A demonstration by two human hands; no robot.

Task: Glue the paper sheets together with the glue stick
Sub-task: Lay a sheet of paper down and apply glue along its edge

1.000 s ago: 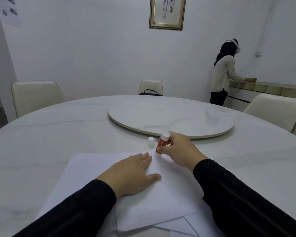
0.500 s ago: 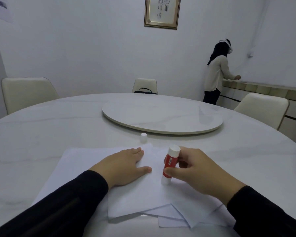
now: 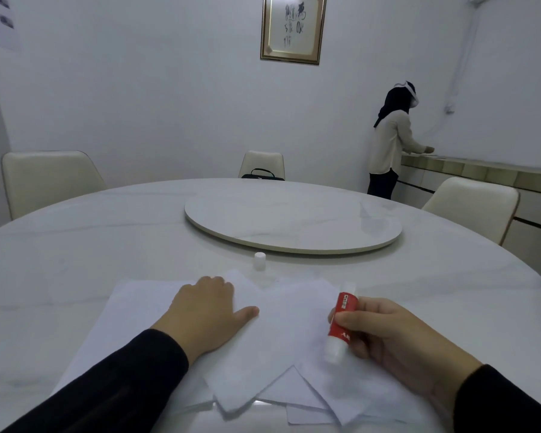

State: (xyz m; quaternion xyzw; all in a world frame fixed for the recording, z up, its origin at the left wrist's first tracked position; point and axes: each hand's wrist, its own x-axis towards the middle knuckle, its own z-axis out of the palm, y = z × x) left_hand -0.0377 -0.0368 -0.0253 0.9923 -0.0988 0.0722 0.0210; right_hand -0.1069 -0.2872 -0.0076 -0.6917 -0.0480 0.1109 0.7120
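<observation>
Head view: left hand spread flat, pinning light, floppy paper sheets; right hand gripping stiff glue stick mid-barrel, tip down beside thumb.

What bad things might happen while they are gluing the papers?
The paper sheets lie in a crooked pile, so they might get stuck together unevenly. The left hand presses only one side, so the top sheet could slide or wrinkle under the glue stick held by the right hand. The little white cap stands loose on the table and might get knocked away.
</observation>
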